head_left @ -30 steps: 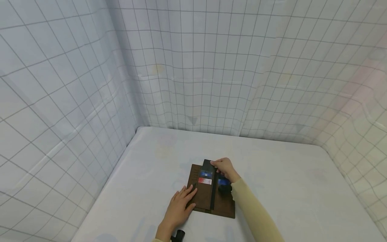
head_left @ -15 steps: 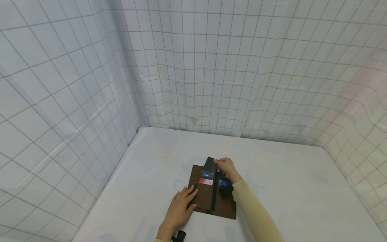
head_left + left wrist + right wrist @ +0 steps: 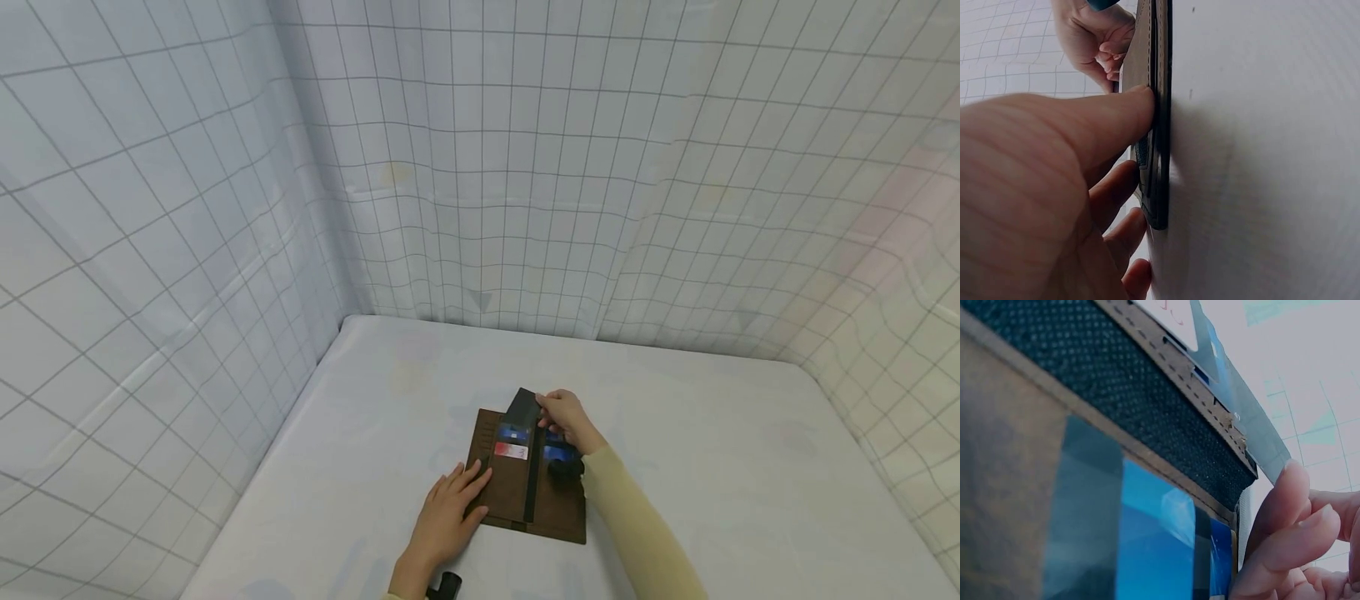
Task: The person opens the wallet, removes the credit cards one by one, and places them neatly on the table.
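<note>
A brown wallet (image 3: 506, 492) lies spread out on the white table, its dark middle band (image 3: 1116, 375) crossing the right wrist view. My right hand (image 3: 566, 415) pinches the corner of a dark card (image 3: 522, 407), which slants out past the wallet's top edge; its lower end overlaps the top card slots. Below it in the left half sit a blue card (image 3: 513, 434) and a red-and-white card (image 3: 512, 451). The right half holds more blue cards (image 3: 1154, 525). My left hand (image 3: 444, 512) rests on the wallet's lower left edge, thumb on the near rim (image 3: 1161, 162).
White table covering (image 3: 720, 467) surrounds the wallet. Grid-patterned white curtains (image 3: 480, 167) hang behind it and along both sides. A black wrist device (image 3: 447, 585) sits on the left wrist, and another (image 3: 564, 469) overlaps the wallet's right half.
My right hand has drawn the dark card a little up and to the right, so more of it shows and it tilts further. My left hand stays in place on the wallet.
</note>
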{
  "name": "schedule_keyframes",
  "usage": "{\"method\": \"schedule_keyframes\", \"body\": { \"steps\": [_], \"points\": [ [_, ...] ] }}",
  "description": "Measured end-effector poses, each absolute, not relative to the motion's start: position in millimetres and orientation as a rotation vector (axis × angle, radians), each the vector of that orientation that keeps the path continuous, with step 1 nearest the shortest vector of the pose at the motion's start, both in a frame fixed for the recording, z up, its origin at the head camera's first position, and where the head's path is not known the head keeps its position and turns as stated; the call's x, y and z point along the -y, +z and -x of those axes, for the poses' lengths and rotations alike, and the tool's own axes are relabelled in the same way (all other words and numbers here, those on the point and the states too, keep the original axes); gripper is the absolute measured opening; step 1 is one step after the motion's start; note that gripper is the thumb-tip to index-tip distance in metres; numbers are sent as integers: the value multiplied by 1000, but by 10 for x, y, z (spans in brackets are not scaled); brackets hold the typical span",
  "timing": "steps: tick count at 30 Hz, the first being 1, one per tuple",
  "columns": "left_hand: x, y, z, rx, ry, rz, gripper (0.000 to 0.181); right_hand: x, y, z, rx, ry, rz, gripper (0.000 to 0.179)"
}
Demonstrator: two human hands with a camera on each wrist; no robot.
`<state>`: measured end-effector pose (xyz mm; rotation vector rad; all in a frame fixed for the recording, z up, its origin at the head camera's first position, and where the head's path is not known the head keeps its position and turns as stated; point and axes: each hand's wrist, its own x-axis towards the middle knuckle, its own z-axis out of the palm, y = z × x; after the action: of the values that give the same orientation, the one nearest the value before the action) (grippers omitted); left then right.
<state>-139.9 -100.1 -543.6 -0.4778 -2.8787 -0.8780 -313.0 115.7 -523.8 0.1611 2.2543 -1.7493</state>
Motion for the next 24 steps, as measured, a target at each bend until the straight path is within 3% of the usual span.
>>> {"method": "schedule_keyframes", "body": {
  "steps": [24],
  "points": [
    [999, -5439, 1402, 2879, -897, 482, 50, -1170, -5283, 3146, -2210, -1831, -197, 16]
  ]
}}
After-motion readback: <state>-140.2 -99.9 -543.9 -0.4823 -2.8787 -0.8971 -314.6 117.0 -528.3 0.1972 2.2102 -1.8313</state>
